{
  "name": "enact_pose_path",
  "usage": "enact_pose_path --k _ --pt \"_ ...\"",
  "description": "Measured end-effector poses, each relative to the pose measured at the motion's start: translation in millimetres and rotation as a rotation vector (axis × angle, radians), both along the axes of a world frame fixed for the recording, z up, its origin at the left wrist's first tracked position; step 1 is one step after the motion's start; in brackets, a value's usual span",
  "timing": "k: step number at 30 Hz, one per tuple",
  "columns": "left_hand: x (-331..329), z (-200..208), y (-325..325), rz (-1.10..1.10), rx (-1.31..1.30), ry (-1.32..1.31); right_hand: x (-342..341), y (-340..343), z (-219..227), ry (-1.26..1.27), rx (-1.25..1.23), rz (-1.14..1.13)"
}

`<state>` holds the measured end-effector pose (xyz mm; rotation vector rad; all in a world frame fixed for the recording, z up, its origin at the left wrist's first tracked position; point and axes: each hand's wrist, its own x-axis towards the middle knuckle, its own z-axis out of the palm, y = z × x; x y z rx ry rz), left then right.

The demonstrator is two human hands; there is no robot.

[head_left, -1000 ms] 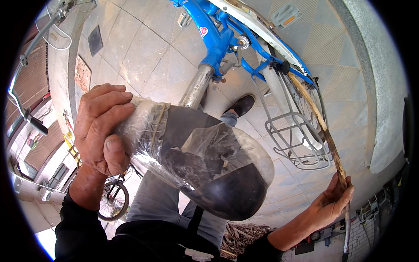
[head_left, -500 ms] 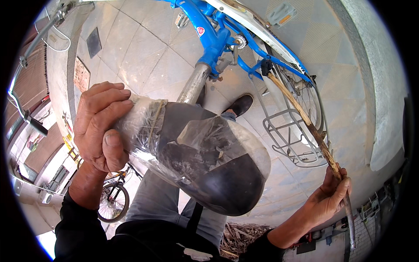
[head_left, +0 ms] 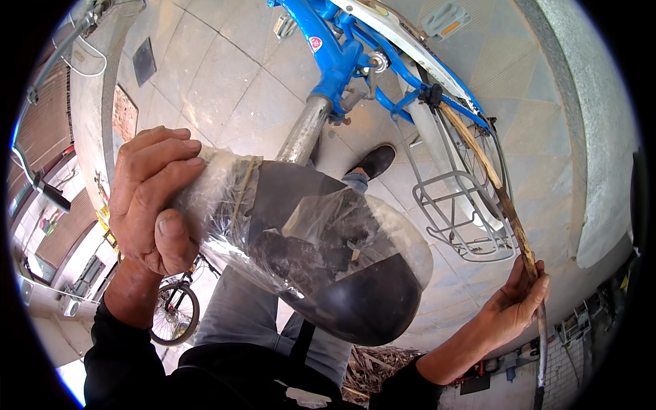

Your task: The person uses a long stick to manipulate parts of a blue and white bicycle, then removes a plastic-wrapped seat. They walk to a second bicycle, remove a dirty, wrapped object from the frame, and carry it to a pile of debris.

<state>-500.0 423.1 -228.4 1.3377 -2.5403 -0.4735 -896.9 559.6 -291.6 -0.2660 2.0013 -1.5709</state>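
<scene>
Stick (head_left: 508, 205) slanting, dark tip (head_left: 432, 95) upper left, right hand (head_left: 511, 301) gripping it, left hand (head_left: 152, 198) clasping saddle (head_left: 328, 229)

Blue bicycle (head_left: 335, 65) cut off at top; saddle nose (head_left: 229, 191) partly hidden by left hand (head_left: 147, 205)

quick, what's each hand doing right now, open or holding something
Left hand: closed on the plastic-wrapped end of the black bicycle saddle.
Right hand: closed, holding the long stick between thumb and fingers.

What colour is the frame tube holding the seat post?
The frame tube is blue, clearest in the head view.
</scene>
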Motion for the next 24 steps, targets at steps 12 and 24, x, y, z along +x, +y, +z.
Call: enact_pose_path --k 12,24 --pt "-0.3 1.5 -0.4 0.012 0.023 -0.039 -9.3 8.6 14.4 -0.023 -0.041 -0.132" --pt "0.8 3.1 -0.6 0.005 0.036 -0.039 13.9 -5.6 -3.7 -0.218 -0.144 -0.078"
